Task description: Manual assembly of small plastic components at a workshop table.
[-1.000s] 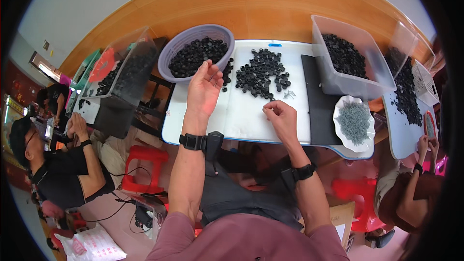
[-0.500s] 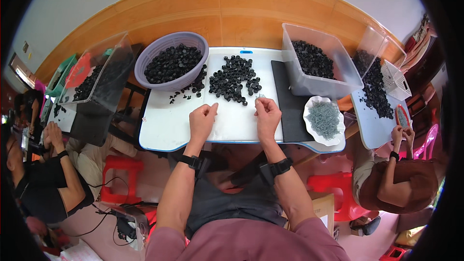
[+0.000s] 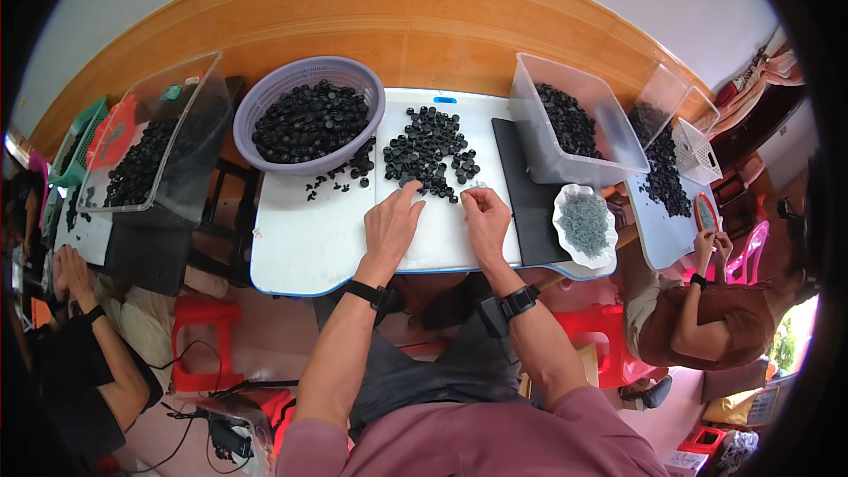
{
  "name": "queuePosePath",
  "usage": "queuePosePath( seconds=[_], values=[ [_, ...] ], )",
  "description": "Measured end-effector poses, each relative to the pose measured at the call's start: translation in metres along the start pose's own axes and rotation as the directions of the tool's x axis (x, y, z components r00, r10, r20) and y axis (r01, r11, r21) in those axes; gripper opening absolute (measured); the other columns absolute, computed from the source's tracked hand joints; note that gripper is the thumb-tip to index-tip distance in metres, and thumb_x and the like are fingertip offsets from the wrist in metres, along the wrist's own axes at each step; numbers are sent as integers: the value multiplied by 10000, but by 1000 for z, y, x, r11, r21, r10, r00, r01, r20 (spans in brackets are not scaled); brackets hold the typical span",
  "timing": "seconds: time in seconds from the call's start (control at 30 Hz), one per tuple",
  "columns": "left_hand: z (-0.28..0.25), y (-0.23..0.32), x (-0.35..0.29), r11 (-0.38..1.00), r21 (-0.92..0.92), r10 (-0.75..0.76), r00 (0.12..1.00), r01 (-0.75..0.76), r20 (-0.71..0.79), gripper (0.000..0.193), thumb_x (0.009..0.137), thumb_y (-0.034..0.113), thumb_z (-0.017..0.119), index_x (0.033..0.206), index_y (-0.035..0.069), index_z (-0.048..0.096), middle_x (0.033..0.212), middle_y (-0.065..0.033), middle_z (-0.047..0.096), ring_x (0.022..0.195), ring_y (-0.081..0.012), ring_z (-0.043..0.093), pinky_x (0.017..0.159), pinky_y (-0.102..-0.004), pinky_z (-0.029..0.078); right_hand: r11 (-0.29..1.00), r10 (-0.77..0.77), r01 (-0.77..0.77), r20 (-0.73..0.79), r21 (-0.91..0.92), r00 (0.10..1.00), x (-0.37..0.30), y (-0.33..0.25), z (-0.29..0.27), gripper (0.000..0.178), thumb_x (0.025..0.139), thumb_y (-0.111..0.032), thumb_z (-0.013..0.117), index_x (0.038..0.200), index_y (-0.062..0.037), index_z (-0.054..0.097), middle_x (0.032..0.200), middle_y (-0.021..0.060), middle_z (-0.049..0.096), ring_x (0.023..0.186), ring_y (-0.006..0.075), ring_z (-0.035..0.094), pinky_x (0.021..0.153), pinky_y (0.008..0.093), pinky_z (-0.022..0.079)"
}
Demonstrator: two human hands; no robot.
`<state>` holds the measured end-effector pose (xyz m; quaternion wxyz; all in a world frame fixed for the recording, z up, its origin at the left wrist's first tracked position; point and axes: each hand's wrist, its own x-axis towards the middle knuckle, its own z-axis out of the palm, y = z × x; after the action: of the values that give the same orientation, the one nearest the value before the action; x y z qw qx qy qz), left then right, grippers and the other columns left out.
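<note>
A loose pile of small round black plastic caps [image 3: 430,146] lies on the white tabletop [image 3: 309,238]. My left hand [image 3: 391,223] is at the near edge of this pile with its fingers curled and the tips against the caps. Whatever those fingertips hold is hidden. To its right, my right hand [image 3: 488,225] is closed in a pinch, thumb against forefinger. Anything in that pinch is too small to name. Just beyond it lie a few thin grey-green pieces, like those heaped in the white scalloped dish [image 3: 609,247].
A purple-grey basket [image 3: 245,137] full of black parts stands at the back left, with small black bits beside it. At the back right a clear plastic bin [image 3: 609,163] sits by a black mat [image 3: 533,234]. People work at tables on both sides, near red stools [image 3: 208,336].
My left hand has moved forward and right, up to the edge of the cap pile. The right hand stays pinched in nearly the same place. The whole view has shifted slightly.
</note>
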<state>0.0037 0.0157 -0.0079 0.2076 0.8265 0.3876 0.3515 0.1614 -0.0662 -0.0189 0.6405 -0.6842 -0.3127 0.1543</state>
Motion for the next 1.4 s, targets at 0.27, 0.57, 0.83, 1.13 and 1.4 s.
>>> queuePosePath(
  seconds=[0.27, 0.57, 0.83, 1.13, 1.4],
  values=[
    [9, 3, 10, 997, 9, 72, 997, -72, -25, 128, 891, 194, 723, 996, 128, 691, 881, -70, 726, 734, -291, 696, 642, -408, 532, 996, 46, -45, -21, 74, 999, -1, -1, -1, 57, 887, -41, 734, 917, 7, 722, 759, -23, 660, 653, 30, 549, 589, 204, 451],
    [10, 11, 11, 984, -116, -131, 991, 134, 33, 104, 878, 186, 730, 926, 96, 708, 845, -77, 686, 783, -256, 663, 713, -377, 511, 993, 36, -35, -6, 110, 999, -3, 5, -8, 60, 886, -39, 731, 910, 15, 719, 766, -14, 666, 665, 33, 549, 610, 206, 456],
    [3, 0, 8, 959, -279, -68, 997, 57, -30, 103, 843, 117, 745, 876, 28, 704, 959, -98, 717, 936, -281, 658, 835, -388, 501, 947, 76, -69, -10, 314, 997, 2, -2, -6, 74, 896, -48, 734, 929, 16, 715, 762, -3, 668, 613, 27, 541, 549, 201, 442],
    [8, 20, -20, 992, -126, -26, 997, 17, -67, 119, 860, 103, 738, 958, 35, 740, 972, -96, 709, 940, -279, 646, 824, -379, 499, 992, -110, 110, -5, -66, 994, 37, -19, -69, 96, 857, -66, 738, 893, 21, 721, 768, 67, 690, 644, 104, 600, 617, 260, 495],
    [14, 18, -16, 1000, -27, 0, 998, -1, -56, 167, 836, 105, 758, 986, 33, 741, 948, -91, 604, 948, -291, 574, 878, -396, 481, 833, -107, 268, 334, -483, 937, 59, -17, -73, 100, 833, -110, 689, 895, -64, 753, 899, 118, 721, 828, 313, 707, 763, 414, 547]
  ],
)
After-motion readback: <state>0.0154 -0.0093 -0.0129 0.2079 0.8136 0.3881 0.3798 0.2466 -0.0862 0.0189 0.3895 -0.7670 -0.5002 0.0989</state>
